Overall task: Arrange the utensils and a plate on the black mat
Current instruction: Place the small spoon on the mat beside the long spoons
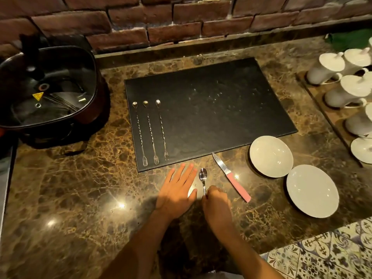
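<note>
A black mat (221,109) lies on the marble counter. Three long twisted bar forks (151,133) lie side by side along its left part, prongs toward me. Just below the mat's near edge my right hand (216,204) is closed on the handle of a steel spoon (203,176), bowl pointing at the mat. My left hand (177,188) rests flat on the counter beside it, fingers spread, holding nothing. A pink-handled knife (231,176) lies to the right of the spoon. Two white plates (270,156) (312,190) sit right of the knife.
A black electric pot (48,89) with a glass lid stands at the left. White lidded cups (346,91) fill a tray along the right edge. A brick wall (161,23) backs the counter. Patterned tiles (332,254) show at the lower right.
</note>
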